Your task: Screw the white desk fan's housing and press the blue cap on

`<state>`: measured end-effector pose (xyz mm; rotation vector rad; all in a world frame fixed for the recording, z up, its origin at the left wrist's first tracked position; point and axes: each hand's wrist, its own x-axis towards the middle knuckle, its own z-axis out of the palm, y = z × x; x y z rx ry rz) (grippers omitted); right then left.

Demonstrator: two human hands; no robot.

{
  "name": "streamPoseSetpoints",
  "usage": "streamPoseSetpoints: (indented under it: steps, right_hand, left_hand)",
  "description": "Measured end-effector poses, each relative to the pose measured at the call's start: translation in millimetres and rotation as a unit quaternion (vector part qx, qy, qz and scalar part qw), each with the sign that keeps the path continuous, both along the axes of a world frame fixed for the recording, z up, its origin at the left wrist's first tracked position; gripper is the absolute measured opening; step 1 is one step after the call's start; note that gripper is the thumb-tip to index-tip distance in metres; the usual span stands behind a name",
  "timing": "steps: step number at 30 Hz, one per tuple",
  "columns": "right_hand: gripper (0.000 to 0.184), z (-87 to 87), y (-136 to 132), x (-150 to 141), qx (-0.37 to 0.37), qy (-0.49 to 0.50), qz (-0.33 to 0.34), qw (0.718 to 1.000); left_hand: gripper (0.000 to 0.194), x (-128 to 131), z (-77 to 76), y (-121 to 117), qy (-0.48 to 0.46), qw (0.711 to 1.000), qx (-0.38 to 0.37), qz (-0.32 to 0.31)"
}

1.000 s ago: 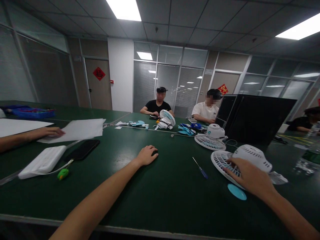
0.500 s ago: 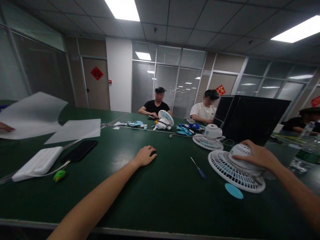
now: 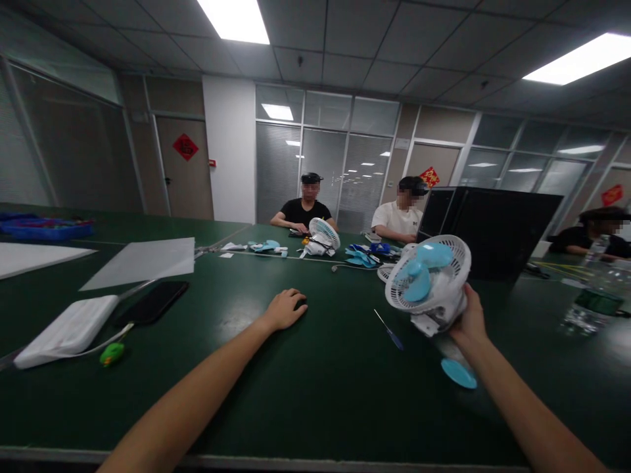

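Observation:
My right hand (image 3: 470,318) grips a small white fan (image 3: 451,299) by its rear housing and holds it above the table. Light blue blades (image 3: 428,263) show inside the round cage, which faces toward me and is tilted. My left hand (image 3: 286,309) rests on the green table with its fingers curled together; a small dark patch shows by the thumb, and I cannot make out what it is. A screwdriver (image 3: 389,330) with a blue handle lies between my hands. Below the fan, a light blue disc (image 3: 458,373) lies flat on the table.
A white power strip (image 3: 69,328), a black phone (image 3: 154,302), a green toy (image 3: 112,353) and paper (image 3: 142,259) lie at left. Across the table sit people, with another fan (image 3: 321,238) and blue parts (image 3: 362,255). At right stand a black computer case (image 3: 497,236) and bottles (image 3: 594,295).
My right hand has taken hold of the face-down fan, lifted it and turned its blades toward me. My left hand stays put. Another person's hand at left lifted a sheet and has left view.

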<state>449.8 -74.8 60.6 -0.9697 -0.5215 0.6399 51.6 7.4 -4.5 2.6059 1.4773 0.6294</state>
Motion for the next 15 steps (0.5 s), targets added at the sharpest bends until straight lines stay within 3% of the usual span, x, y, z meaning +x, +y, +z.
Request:
streamPoseSetpoints:
  steps: [3, 7, 15]
  right_hand:
    - [0.027, -11.8, -1.4, -14.4, -0.042, 0.064, 0.076, 0.994]
    - [0.026, -17.0, -5.0, -23.8, -0.063, 0.065, 0.099, 0.991]
    - [0.061, -27.2, -4.5, -24.1, -0.067, -0.128, 0.061, 0.988]
  left_hand:
    - [0.041, -0.2, -0.9, 0.9, 0.002, 1.000, 0.002, -0.002]
    - [0.041, -0.4, -0.4, 0.3, 0.001, 1.000, -0.001, -0.001]
    - [0.042, 0.8, 2.9, -2.7, -0.004, 1.000, -0.008, -0.004]
